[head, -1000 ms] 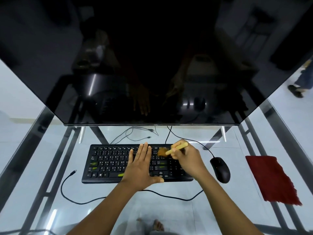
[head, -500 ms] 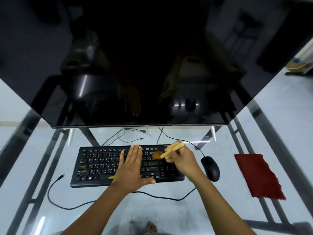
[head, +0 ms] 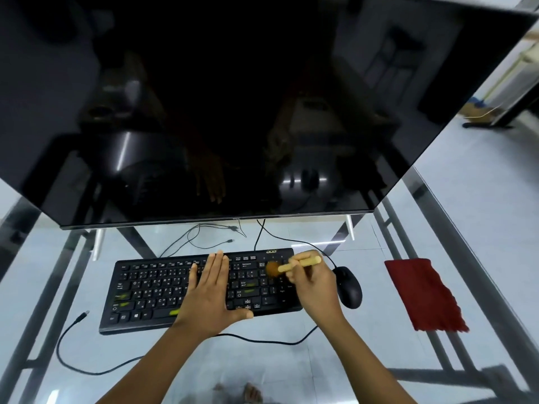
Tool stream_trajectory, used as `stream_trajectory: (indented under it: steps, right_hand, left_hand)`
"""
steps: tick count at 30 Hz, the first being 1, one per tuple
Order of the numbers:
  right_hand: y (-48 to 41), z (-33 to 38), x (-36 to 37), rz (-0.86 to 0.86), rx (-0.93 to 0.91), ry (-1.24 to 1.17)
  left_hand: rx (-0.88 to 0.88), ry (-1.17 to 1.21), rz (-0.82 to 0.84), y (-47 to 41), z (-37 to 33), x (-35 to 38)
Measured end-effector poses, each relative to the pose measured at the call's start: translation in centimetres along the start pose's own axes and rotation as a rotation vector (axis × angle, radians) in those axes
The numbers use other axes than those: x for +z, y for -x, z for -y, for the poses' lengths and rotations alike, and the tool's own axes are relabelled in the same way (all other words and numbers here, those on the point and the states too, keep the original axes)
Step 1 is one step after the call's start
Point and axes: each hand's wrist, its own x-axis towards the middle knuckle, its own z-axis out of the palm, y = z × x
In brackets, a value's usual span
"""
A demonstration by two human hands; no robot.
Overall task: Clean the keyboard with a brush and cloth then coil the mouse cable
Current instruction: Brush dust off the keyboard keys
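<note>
A black cable (head: pixel 262 341) skirts the near edge of the keyboard (head: pixel 151 290) on the glass table (head: pixel 364 351). The left hand (head: pixel 210 295) lies flat on the middle keys, fingers straight. The right hand (head: pixel 316 287) grips the brush (head: pixel 293 266), bristles on the right-end keys. The mouse (head: pixel 350 287) sits just beside that end, and the red cloth (head: pixel 423 295) lies well apart to the right. The monitor (head: pixel 233 112) overhangs behind.

Office workstation: glass desk (head: pixel 376 330), big monitor (head: pixel 233 112), keyboard (head: pixel 151 290), mouse (head: pixel 350 287).

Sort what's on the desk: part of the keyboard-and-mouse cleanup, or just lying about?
Job: keyboard, brush in right hand, left hand flat on keyboard, red cloth, mouse, mouse cable.
Lying about: monitor, loose cables behind keyboard.
</note>
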Motion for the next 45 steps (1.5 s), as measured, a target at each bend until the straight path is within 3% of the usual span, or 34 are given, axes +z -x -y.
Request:
stream_trajectory:
  steps: [2, 3, 5, 7, 10, 11, 14, 18, 22, 26, 29, 31, 34, 37, 42, 45]
  right_hand:
    - [0.6, -0.2, 0.1, 0.173, 0.023, 0.043]
    - [0.6, -0.7, 0.0, 0.166, -0.003, 0.099]
    - [0.4, -1.1, -0.7, -0.005, -0.068, 0.196]
    - [0.6, -0.7, -1.2, -0.058, -0.058, 0.110]
    - [1.4, 0.2, -1.1, 0.209, -0.010, 0.108]
    - [1.4, -0.3, -1.1, 0.215, -0.028, 0.174]
    - [1.0, -0.8, -1.7, 0.008, -0.121, 0.306]
    - [1.1, -0.4, -1.5, 0.187, -0.158, 0.245]
    - [-0.3, -0.4, -1.7, -0.037, -0.132, 0.294]
    - [-0.7, 0.6, 0.5, 0.098, -0.061, 0.154]
    - [-1.6, 1.1, 1.9, -0.093, -0.041, 0.154]
    - [-1.7, 1.7, 3.1, -0.061, -0.093, 0.174]
    - [-1.2, 2.7, 5.6, 0.165, -0.219, 0.231]
    - [-1.2, 3.4, 6.9, 0.056, -0.243, 0.150]
    - [-0.5, 4.9, 9.0, 0.259, -0.336, 0.252]
    - [-1.1, 5.5, 9.9, 0.154, -0.280, 0.190]
  left_hand:
    - [0.002, -0.008, 0.011, 0.0, 0.1, 0.0]
    - [0.001, -0.013, 0.015, 0.0, 0.1, 0.0]
    - [-0.003, -0.012, 0.016, 0.0, 0.0, 0.0]
    - [-0.004, -0.014, 0.013, -0.1, 0.0, 0.0]
    - [0.005, -0.010, 0.011, -0.1, 0.1, 0.1]
    - [0.008, -0.008, 0.011, -0.1, 0.2, 0.1]
    - [0.009, 0.000, 0.004, -0.1, 0.1, 0.3]
    - [0.013, -0.007, 0.014, -0.1, 0.2, 0.1]
    - [0.002, -0.008, 0.017, 0.1, -0.2, -0.1]
    - [0.014, -0.024, -0.003, 0.2, 0.2, -0.7]
    - [0.013, 0.014, -0.090, 0.7, 1.5, -1.3]
    - [-0.019, 0.071, -0.227, 1.6, 3.3, -1.7]
    - [-0.141, 0.179, -0.413, 3.6, 6.7, -1.7]
    - [-0.318, 0.330, -0.519, 6.1, 10.1, -0.9]
    - [-0.448, 0.555, -0.515, 9.2, 12.8, 0.3]
    - [-0.491, 0.665, -0.462, 10.3, 12.5, 0.4]
